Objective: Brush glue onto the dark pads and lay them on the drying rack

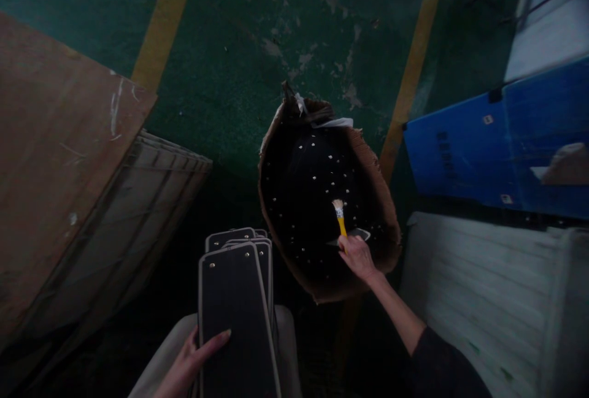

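My left hand [196, 355] grips the near left edge of a stack of black flat panels [239, 300] with pale trim and small rivets, thumb lying on the top panel. My right hand [356, 257] is stretched out over a cardboard box [386, 202] and holds a small brush [339, 214] with a yellow handle, bristles pointing away from me. A dark flat piece [363, 235] also seems to be pinched under the same fingers. The box is filled with black pieces dotted with small shiny rivets [313, 195].
A brown board [55, 159] leans at the left over pale crates [151, 202]. A blue bin [497, 146] sits at the right, above a white ribbed crate [483, 300]. The floor [257, 30] is green with yellow lines. The panels rest on a grey surface [170, 349].
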Available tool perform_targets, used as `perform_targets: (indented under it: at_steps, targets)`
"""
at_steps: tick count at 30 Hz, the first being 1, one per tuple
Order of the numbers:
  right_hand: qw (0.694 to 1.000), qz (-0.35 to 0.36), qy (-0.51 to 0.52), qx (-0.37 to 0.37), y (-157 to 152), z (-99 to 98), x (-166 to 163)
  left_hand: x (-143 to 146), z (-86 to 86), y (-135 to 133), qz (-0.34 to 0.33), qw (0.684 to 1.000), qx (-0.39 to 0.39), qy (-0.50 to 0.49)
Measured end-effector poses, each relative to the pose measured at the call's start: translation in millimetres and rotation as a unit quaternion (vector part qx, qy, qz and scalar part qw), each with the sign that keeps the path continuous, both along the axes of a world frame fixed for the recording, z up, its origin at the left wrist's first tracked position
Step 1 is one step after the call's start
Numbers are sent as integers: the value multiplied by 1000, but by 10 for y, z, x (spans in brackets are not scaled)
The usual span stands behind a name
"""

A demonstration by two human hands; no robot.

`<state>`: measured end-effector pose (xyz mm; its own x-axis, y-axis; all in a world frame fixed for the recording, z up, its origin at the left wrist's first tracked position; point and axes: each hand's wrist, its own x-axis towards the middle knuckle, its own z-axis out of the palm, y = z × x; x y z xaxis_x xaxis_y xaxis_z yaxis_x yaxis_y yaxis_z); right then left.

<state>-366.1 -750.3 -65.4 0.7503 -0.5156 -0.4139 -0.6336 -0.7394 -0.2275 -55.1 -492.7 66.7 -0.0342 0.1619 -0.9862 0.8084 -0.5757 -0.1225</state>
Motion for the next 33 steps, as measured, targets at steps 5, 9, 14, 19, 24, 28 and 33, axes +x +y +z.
perform_targets:
  at_steps: [5, 9, 14, 19, 24, 28, 33]
  targets:
    - [1000, -5, -7, -13, 14, 513, 271, 75, 117, -10, 8, 999, -35, -6]
    - [996, -71, -20, -56, -64, 1047, 501, 160, 194, -8, 16, 996, -89, -8]
    - [969, -212, -99, -82, -110, 1881, 858, 192, 279, -202, 25, 981, -189, -37]
    - [938, -303, -139, -95, 343, 2570, 1532, 45, 492, -672, 68, 951, -296, -58]
    - [918, -341, -170, -115, 1003, 2822, 2308, 27, 853, -1053, 128, 907, -400, -41]
    - [902, -324, -234, -166, 1171, 3041, 2666, 160, 1084, -1122, 142, 887, -439, -9]
    - [900, -293, -237, -218, 1194, 3440, 2855, 361, 1422, -1171, 140, 856, -498, 6]
